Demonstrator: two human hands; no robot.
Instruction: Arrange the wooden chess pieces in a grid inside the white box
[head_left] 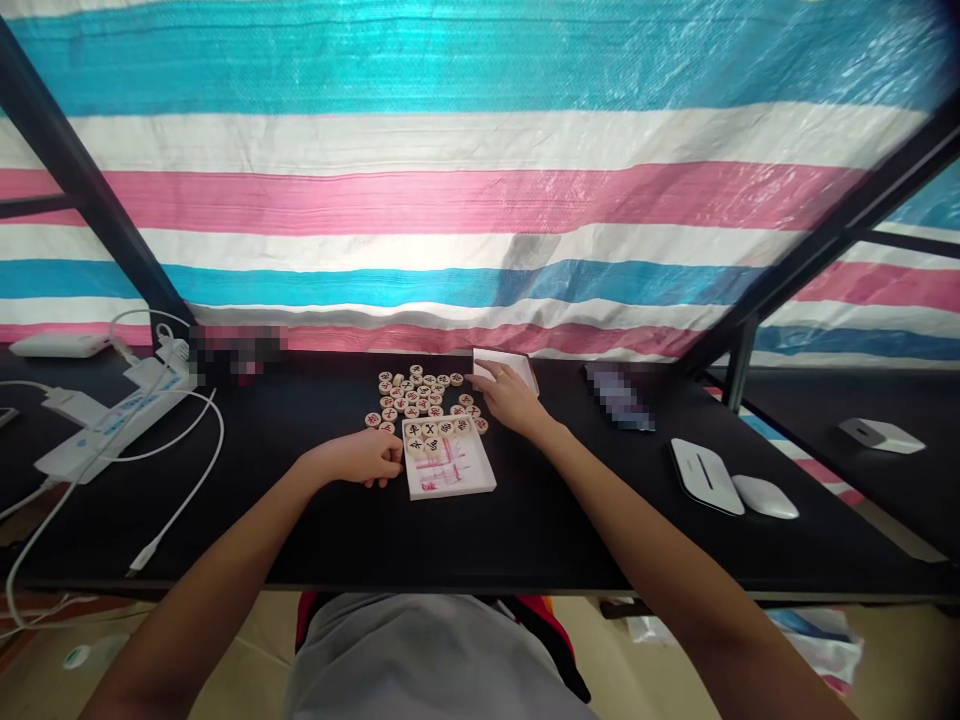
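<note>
My left hand [366, 457], its fingers curled in, rests on the black desk against or just beside the left edge of a shallow white box [454, 485]. Anything inside those fingers is hidden. Several round xiangqi pieces [430, 430] with black characters lie in rows in the back left part of the box, whose floor carries red marks. Behind the box, more xiangqi pieces [411, 397] with red or black characters are spread on the desk. My right hand [504, 393] reaches to the right of them, fingers stretched out, in front of a second white tray or lid [517, 362].
A white power strip [120, 425] with tangled cables lies at the left; one cable end [142, 558] is near the front edge. On the right are a blurred phone-like object [619, 397], a white flat device [705, 476] and a white mouse [765, 496]. A striped sheet [465, 200] hangs behind.
</note>
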